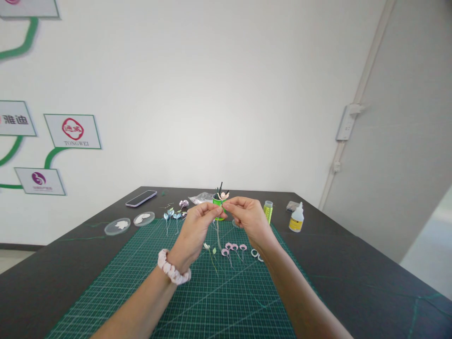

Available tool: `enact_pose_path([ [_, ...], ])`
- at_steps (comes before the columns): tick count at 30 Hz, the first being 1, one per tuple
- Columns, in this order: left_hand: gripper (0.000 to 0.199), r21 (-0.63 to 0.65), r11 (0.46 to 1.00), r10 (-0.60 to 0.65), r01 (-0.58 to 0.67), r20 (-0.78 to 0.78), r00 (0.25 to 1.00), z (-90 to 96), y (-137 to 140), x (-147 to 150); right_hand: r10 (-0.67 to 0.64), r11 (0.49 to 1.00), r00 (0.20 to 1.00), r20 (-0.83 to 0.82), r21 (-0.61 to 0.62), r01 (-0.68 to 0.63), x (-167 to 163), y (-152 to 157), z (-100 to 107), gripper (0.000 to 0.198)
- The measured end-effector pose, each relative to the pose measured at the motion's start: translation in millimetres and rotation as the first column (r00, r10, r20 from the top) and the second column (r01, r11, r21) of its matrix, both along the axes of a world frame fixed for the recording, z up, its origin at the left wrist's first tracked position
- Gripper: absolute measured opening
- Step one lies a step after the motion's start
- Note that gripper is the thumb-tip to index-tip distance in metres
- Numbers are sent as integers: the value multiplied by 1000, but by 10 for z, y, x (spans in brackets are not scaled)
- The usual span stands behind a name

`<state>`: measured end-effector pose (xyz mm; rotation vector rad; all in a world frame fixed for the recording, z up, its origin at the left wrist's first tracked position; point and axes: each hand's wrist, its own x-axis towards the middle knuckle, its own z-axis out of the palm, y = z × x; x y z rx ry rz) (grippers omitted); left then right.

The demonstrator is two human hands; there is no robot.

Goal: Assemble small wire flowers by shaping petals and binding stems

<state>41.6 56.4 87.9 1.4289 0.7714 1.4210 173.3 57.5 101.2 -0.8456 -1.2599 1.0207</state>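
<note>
My left hand [197, 223] and my right hand [249, 217] meet above the mat, thumbs and forefingers pinched together. Just over the fingertips shows a small pale pink flower [223, 196], and a thin grey-white stem [218, 235] hangs below them. Both hands seem closed on this flower's stem; the exact grip is hidden by the fingers. Under the hands lie several pink looped petals [234, 247] on wires and a white bud [206, 246] on a green stem. White rings [254, 253] sit partly behind my right forearm.
A green cutting mat [212, 301] covers the middle of the black table [353, 278]. Behind the hands stands a green cup [216, 200] with dark tools. Blue flowers [171, 214], shallow dishes [117, 227] and a phone [141, 198] lie left; a glue bottle [296, 219] and yellow-green spool [268, 213] stand right.
</note>
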Motion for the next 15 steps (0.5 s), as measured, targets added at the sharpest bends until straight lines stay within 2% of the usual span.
enact_pose_path([
  [15, 15, -11, 1000, -20, 20, 20, 1000, -11, 10, -1, -5, 1000, 1000, 5, -6, 5, -1, -5, 15, 28],
])
